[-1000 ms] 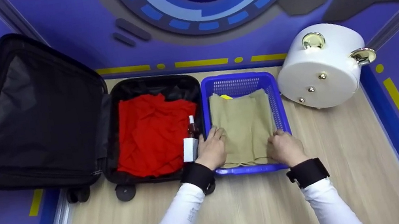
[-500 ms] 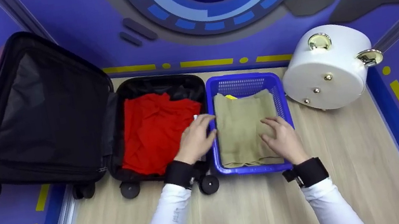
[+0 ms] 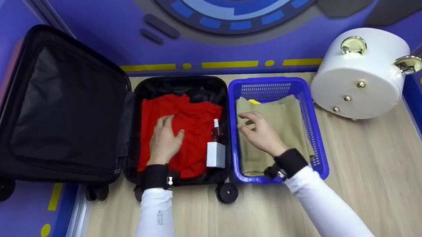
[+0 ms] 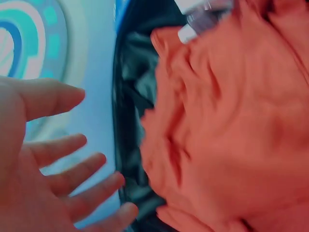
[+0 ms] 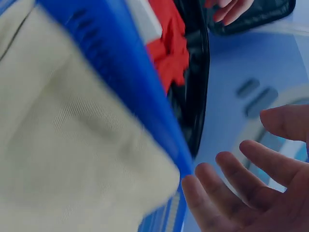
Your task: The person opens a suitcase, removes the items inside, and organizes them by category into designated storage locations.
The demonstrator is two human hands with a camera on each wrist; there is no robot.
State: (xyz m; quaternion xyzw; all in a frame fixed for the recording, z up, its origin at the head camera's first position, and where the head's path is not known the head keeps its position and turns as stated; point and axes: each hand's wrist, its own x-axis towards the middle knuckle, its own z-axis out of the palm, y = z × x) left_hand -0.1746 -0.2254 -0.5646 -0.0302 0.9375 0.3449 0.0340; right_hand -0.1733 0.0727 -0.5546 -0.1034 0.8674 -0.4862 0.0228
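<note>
Left hand (image 3: 164, 140): fingers spread, holding nothing, over red cloth (image 3: 196, 118).
Right hand (image 3: 262, 132): fingers parted, holding nothing, over tan cloth (image 3: 286, 123).
Red cloth: rumpled in the suitcase (image 3: 179, 77); likely light, limp; best gathered by both side edges.
Tan cloth: flatter, in the basket (image 3: 268, 79); probably soft, foldable; best supported from beneath.

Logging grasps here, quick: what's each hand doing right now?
Left hand: open, holding nothing, above the red cloth.
Right hand: open, holding nothing, above the tan cloth.
</note>
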